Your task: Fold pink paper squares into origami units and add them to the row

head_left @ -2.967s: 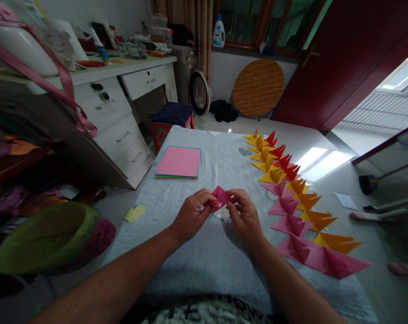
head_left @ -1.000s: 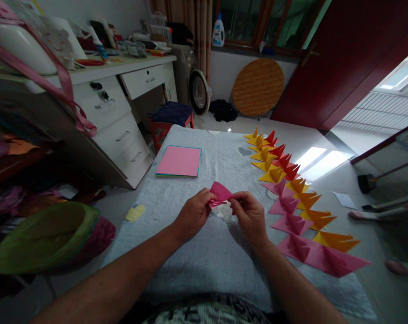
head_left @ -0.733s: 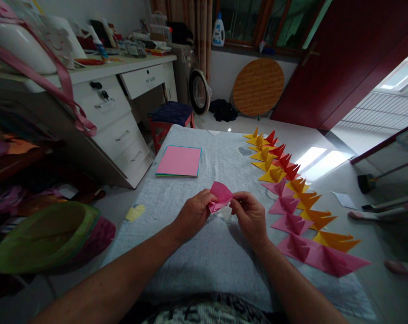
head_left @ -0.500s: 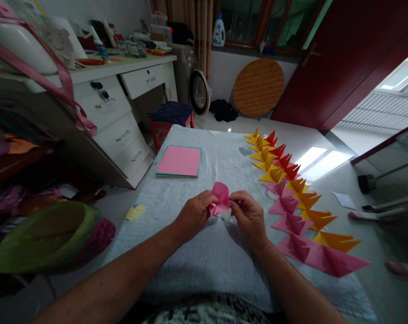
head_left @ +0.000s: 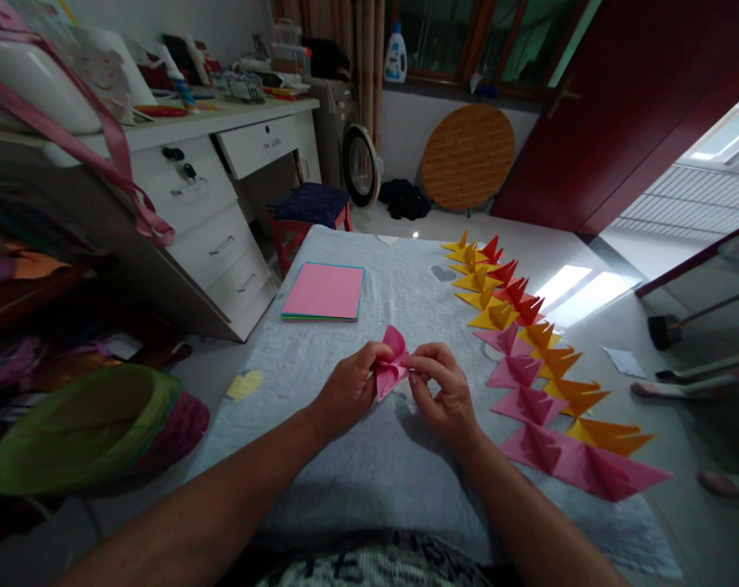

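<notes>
Pink folded paper piece (head_left: 390, 368) is pinched between both hands above the grey cloth-covered table (head_left: 345, 456), near its middle. The left hand (head_left: 347, 390) closes its thumb and fingers on the left edge of the paper, and the right hand (head_left: 444, 393), with bent fingers, grips the right edge, both forearms reaching forward from the body. To the right lies a double row of folded pink, orange, yellow and red paper shapes (head_left: 528, 367), and a flat stack of pink square sheets (head_left: 324, 291) lies farther back.

We see bare cloth (head_left: 345, 456) open around us; folded paper shapes (head_left: 528, 359) line the right edge, a paper stack (head_left: 325, 291) lies far left
</notes>
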`<state>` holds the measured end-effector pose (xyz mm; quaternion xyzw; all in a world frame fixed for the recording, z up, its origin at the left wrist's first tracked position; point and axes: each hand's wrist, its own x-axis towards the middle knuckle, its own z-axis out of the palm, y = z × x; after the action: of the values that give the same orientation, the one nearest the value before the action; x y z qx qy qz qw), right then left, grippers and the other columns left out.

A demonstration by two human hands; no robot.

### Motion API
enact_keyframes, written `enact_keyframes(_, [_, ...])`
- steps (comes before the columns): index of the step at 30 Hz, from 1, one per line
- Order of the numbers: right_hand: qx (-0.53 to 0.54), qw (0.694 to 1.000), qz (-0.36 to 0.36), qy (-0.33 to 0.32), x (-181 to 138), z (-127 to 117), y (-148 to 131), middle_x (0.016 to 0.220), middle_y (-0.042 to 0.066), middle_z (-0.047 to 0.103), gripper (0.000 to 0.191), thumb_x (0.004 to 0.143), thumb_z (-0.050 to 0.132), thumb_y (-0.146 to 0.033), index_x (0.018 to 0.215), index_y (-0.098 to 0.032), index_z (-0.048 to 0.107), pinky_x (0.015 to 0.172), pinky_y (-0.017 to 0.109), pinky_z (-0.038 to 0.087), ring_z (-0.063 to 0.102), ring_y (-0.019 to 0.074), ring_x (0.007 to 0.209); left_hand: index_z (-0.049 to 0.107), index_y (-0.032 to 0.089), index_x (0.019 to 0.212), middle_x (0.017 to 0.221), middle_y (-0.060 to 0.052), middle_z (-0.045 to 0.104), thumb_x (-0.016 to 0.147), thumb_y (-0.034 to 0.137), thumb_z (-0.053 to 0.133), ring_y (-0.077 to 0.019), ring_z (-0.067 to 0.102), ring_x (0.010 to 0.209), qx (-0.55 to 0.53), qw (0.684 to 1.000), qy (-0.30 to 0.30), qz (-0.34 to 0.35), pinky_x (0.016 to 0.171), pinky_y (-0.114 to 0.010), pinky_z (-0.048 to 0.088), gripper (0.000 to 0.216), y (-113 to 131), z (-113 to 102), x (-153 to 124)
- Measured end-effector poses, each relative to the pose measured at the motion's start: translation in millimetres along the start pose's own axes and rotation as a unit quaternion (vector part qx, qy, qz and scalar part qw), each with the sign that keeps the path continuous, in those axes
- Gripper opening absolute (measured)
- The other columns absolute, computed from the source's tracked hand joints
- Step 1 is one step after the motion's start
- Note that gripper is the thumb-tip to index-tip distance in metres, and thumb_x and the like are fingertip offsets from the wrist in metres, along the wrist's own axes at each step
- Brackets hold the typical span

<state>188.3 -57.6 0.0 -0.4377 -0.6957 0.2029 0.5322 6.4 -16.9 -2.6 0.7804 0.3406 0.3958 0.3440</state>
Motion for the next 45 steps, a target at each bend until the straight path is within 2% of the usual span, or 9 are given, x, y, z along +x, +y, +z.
enact_keyframes(4, [-0.005, 1.0, 0.006, -0.002, 0.3, 0.4, -1.4, 0.098, 0.006, 0.059, 0.025, 0.085, 0.054, -0.007, 0.099, -0.022, 0.068, 0.06, 0.025, 0.051, 0.06, 0.0147, 0.079, 0.057, 0.021, 0.106, 0.097, -0.003, 0.069, 0.091, 0.012, 0.05, -0.0145, 0.067, 0.084, -0.003, 1.0, 0.0, 0.018, 0.076, -0.025, 0.05, 0.018, -1.5, 0.1, 0.1])
enact_keyframes(10, [-0.006, 1.0, -0.006, -0.006, 1.0, -0.1, -2.3, 0.097, 0.006, 0.058, 0.022, 0.086, 0.055, -0.008, 0.097, -0.021, 0.068, 0.06, 0.026, 0.05, 0.059, 0.0152, 0.078, 0.064, 0.021, 0.102, 0.093, -0.003, 0.066, 0.093, 0.01, 0.049, -0.0146, 0.065, 0.09, -0.006, 0.998, -0.012, 0.068, 0.08, -0.025, 0.049, 0.02, -0.4, -0.8, 3.0])
enact_keyframes(15, [0.019, 1.0, -0.005, -0.024, 0.0, -1.5, -1.4, 0.102, 0.007, 0.056, 0.022, 0.089, 0.054, -0.011, 0.102, -0.022, 0.069, 0.062, 0.027, 0.05, 0.06, 0.0156, 0.082, 0.062, 0.021, 0.104, 0.093, -0.002, 0.067, 0.092, 0.011, 0.055, -0.0142, 0.065, 0.085, -0.02, 0.999, -0.004, 0.048, 0.077, -0.025, 0.049, 0.017, 0.0, -0.7, 1.9])
enact_keyframes(20, [0.033, 0.999, 0.011, -0.038, 0.8, -3.4, -2.6, 0.101, 0.006, 0.056, 0.017, 0.091, 0.053, -0.014, 0.1, -0.022, 0.066, 0.063, 0.027, 0.05, 0.058, 0.0153, 0.081, 0.059, 0.021, 0.107, 0.093, -0.001, 0.065, 0.091, 0.006, 0.05, -0.013, 0.063, 0.085, -0.027, 0.998, -0.007, 0.058, 0.077, -0.024, 0.049, 0.024, 1.3, -0.9, 0.4])
enact_keyframes(25, [0.045, 0.998, 0.011, -0.04, 0.7, -3.4, -2.8, 0.104, 0.006, 0.056, 0.025, 0.09, 0.052, -0.013, 0.11, -0.023, 0.062, 0.063, 0.026, 0.05, 0.057, 0.0144, 0.08, 0.062, 0.021, 0.101, 0.094, -0.002, 0.064, 0.094, 0.008, 0.05, -0.0138, 0.062, 0.089, -0.026, 0.997, -0.022, 0.076, 0.079, -0.025, 0.047, 0.019, 2.8, -2.2, 2.6])
enact_keyframes(30, [0.037, 0.998, 0.006, -0.046, -0.8, -1.9, -0.6, 0.106, 0.006, 0.055, 0.032, 0.089, 0.053, -0.012, 0.117, -0.024, 0.062, 0.064, 0.026, 0.05, 0.057, 0.0147, 0.083, 0.059, 0.02, 0.096, 0.091, -0.001, 0.064, 0.094, 0.018, 0.06, -0.0128, 0.061, 0.083, -0.045, 0.998, -0.02, 0.039, 0.077, -0.024, 0.046, 0.002, 1.0, -1.0, 3.6])
enact_keyframes(35, [0.024, 0.999, 0.001, -0.043, 0.5, -1.3, -0.6, 0.101, 0.006, 0.055, 0.019, 0.089, 0.054, -0.013, 0.102, -0.022, 0.066, 0.064, 0.027, 0.05, 0.057, 0.0162, 0.084, 0.058, 0.019, 0.095, 0.089, 0.0, 0.065, 0.094, 0.019, 0.059, -0.0123, 0.061, 0.078, -0.064, 0.998, -0.019, 0.004, 0.073, -0.024, 0.046, 0.002, 2.5, -0.3, 2.2])
enact_keyframes(41, [0.032, 0.998, 0.03, -0.042, 2.5, -3.2, -5.5, 0.098, 0.006, 0.055, 0.012, 0.09, 0.053, -0.015, 0.091, -0.021, 0.062, 0.065, 0.028, 0.049, 0.056, 0.0171, 0.085, 0.066, 0.021, 0.101, 0.093, -0.003, 0.066, 0.096, 0.012, 0.053, -0.0143, 0.062, 0.088, -0.054, 0.997, -0.043, 0.041, 0.081, -0.027, 0.047, 0.017, 3.8, -2.8, 4.1])
enact_keyframes(45, [0.052, 0.997, 0.04, -0.05, 0.8, -3.4, -5.2, 0.099, 0.007, 0.056, 0.009, 0.09, 0.053, -0.019, 0.09, -0.021, 0.062, 0.067, 0.029, 0.049, 0.056, 0.0177, 0.086, 0.07, 0.02, 0.097, 0.092, -0.004, 0.068, 0.094, 0.014, 0.057, -0.0157, 0.063, 0.088, -0.066, 0.995, -0.04, 0.06, 0.08, -0.028, 0.048, 0.015, 2.3, -3.4, 6.1])
